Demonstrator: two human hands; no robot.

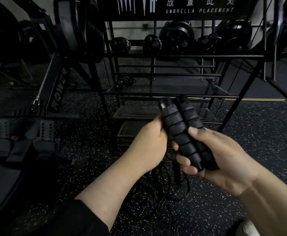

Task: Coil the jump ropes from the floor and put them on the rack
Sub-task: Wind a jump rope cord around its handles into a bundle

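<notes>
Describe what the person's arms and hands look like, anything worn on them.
Both are bare, with no gloves, rings or watch visible. The left hand comes out of a black long sleeve pushed up the forearm. The right hand shows no sleeve up to the frame edge.

Dim gym; speckled rubber floor; rowing machine.

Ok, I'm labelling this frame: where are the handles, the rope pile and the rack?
handles (182, 126): head view, foam middle.
rope pile (163, 189): head view, tangled loops.
rack (182, 56): head view, shelf rail.
</notes>
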